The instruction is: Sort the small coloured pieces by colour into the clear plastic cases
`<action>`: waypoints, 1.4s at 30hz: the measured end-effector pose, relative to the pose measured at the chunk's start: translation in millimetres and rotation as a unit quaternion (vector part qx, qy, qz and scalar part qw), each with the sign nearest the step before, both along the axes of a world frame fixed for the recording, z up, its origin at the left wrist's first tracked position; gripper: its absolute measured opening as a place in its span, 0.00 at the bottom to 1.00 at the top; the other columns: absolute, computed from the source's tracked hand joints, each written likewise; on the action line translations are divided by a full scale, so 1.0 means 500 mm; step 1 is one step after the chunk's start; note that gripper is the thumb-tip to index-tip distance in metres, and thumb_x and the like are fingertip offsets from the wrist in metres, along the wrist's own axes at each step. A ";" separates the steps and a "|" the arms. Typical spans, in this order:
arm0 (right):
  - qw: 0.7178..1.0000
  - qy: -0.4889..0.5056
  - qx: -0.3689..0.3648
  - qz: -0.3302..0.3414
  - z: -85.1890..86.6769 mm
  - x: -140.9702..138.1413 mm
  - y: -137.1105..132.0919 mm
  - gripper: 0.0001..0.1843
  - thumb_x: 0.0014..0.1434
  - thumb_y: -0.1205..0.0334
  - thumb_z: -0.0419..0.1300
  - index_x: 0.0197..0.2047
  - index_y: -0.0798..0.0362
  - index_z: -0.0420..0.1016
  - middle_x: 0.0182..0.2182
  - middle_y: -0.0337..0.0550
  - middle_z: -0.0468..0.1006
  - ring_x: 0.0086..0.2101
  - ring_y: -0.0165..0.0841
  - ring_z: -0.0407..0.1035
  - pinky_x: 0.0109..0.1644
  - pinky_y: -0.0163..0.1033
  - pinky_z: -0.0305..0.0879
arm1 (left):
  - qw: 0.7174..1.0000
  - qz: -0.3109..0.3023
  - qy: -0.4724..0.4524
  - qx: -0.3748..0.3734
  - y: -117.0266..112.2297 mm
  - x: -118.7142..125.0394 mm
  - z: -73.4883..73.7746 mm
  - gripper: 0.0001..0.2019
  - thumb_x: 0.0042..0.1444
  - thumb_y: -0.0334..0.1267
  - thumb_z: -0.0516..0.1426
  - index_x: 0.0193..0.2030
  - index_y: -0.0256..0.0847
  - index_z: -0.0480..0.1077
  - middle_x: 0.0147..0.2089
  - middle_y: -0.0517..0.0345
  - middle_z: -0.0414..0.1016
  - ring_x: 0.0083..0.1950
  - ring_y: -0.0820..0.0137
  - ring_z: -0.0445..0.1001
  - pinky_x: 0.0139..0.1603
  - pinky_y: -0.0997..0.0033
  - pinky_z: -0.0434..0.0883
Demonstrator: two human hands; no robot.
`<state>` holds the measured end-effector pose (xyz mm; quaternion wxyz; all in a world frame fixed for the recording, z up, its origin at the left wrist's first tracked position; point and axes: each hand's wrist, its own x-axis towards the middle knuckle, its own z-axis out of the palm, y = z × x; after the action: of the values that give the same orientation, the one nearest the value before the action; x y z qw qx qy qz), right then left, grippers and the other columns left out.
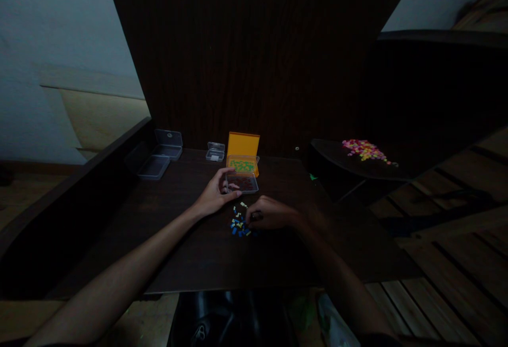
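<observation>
My left hand (217,192) grips the left end of a small clear plastic box (246,184), which stands on the dark table. Small dark pieces seem to lie inside it; the dim light hides their kind. My right hand (270,212) is bent over a loose pile of small blue and pale yellow pieces (238,225), fingertips pinched together at its right edge. What those fingers hold, if anything, cannot be made out. Right behind the clear box stands an orange-lidded box (243,145), lid raised, with small green pieces (243,166) in it.
Clear plastic boxes (154,168) with raised lids stand at the back left, and a smaller clear box (215,151) is beside the orange one. Pink and yellow pieces (365,149) are heaped on a side shelf (329,151). A dark board (254,61) rises behind the table.
</observation>
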<state>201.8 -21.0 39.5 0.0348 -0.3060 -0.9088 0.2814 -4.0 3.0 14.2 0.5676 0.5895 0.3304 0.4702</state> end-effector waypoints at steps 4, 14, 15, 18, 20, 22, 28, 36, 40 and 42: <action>1.000 -0.006 0.008 -0.017 0.003 0.004 -0.001 0.08 0.51 0.66 0.63 0.37 0.55 0.79 0.25 0.35 0.74 0.24 0.23 0.63 0.31 0.29 0.56 | 1.000 0.001 -0.003 -0.005 -0.001 0.000 0.003 0.34 0.43 0.32 0.66 0.56 0.40 0.57 0.41 0.55 0.72 0.42 0.71 0.74 0.44 0.68 0.73; 0.999 0.005 -0.041 -0.025 0.013 0.002 -0.002 0.08 0.54 0.63 0.62 0.37 0.57 0.79 0.21 0.34 0.69 0.22 0.23 0.61 0.29 0.29 0.54 | 1.000 0.005 0.010 -0.007 -0.003 0.000 0.007 0.34 0.42 0.33 0.67 0.56 0.40 0.57 0.42 0.55 0.73 0.42 0.70 0.74 0.43 0.67 0.72; 0.998 0.020 -0.053 -0.029 0.018 0.004 0.000 0.09 0.55 0.61 0.62 0.37 0.57 0.79 0.21 0.33 0.68 0.22 0.23 0.60 0.28 0.28 0.54 | 1.000 0.004 0.009 -0.007 -0.004 0.000 0.007 0.34 0.42 0.33 0.67 0.56 0.40 0.57 0.42 0.54 0.72 0.42 0.70 0.74 0.43 0.68 0.72; 0.993 0.081 -0.067 -0.056 0.038 0.011 0.008 0.13 0.55 0.57 0.62 0.39 0.58 0.78 0.19 0.31 0.64 0.21 0.23 0.57 0.26 0.29 0.53 | 1.000 0.001 0.008 -0.001 -0.004 0.002 0.006 0.34 0.43 0.33 0.67 0.56 0.40 0.57 0.41 0.55 0.72 0.42 0.71 0.74 0.43 0.68 0.72; 0.989 0.115 -0.050 -0.082 0.054 0.012 0.019 0.14 0.55 0.56 0.61 0.39 0.58 0.77 0.18 0.31 0.63 0.20 0.23 0.55 0.25 0.29 0.51 | 1.000 -0.004 0.008 0.003 -0.005 0.003 0.004 0.34 0.43 0.33 0.67 0.56 0.40 0.57 0.41 0.55 0.72 0.41 0.71 0.74 0.44 0.68 0.71; 0.985 0.130 -0.016 -0.111 0.067 0.007 0.032 0.12 0.55 0.57 0.62 0.37 0.59 0.77 0.18 0.30 0.62 0.20 0.23 0.54 0.25 0.29 0.50 | 1.000 -0.014 0.005 0.004 -0.006 0.004 0.002 0.34 0.43 0.34 0.66 0.57 0.40 0.57 0.41 0.56 0.72 0.41 0.71 0.74 0.45 0.67 0.71; 0.980 0.097 0.062 -0.164 0.084 -0.039 0.066 0.06 0.54 0.66 0.61 0.35 0.59 0.77 0.18 0.31 0.63 0.21 0.23 0.56 0.27 0.30 0.49 | 1.000 -0.028 0.005 0.010 -0.010 0.007 0.003 0.33 0.44 0.35 0.67 0.56 0.41 0.57 0.42 0.56 0.71 0.41 0.71 0.73 0.44 0.67 0.71; 0.983 0.045 0.068 -0.166 0.074 -0.072 0.082 0.07 0.52 0.71 0.61 0.36 0.58 0.78 0.21 0.34 0.66 0.24 0.24 0.58 0.29 0.30 0.49 | 0.999 -0.018 0.022 0.025 -0.013 0.008 0.006 0.33 0.43 0.35 0.67 0.56 0.39 0.59 0.44 0.54 0.71 0.40 0.71 0.73 0.43 0.68 0.71; 0.979 0.046 0.076 -0.185 0.074 -0.075 0.081 0.08 0.51 0.71 0.61 0.35 0.58 0.79 0.21 0.34 0.67 0.24 0.24 0.59 0.29 0.31 0.50 | 0.999 -0.018 0.019 0.028 -0.011 0.009 0.001 0.33 0.43 0.35 0.67 0.56 0.39 0.59 0.47 0.52 0.71 0.42 0.70 0.73 0.44 0.67 0.71; 0.976 0.051 0.080 -0.194 0.073 -0.075 0.082 0.07 0.52 0.69 0.61 0.35 0.58 0.79 0.20 0.35 0.68 0.24 0.24 0.59 0.29 0.31 0.50 | 0.999 -0.022 0.011 0.028 -0.010 0.009 0.001 0.33 0.44 0.35 0.67 0.56 0.39 0.59 0.47 0.51 0.71 0.43 0.70 0.73 0.45 0.66 0.71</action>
<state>164.4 19.8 76.0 0.1598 -0.4580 -0.8486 0.2111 0.7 -2.1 14.4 0.5573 0.6176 0.3106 0.4599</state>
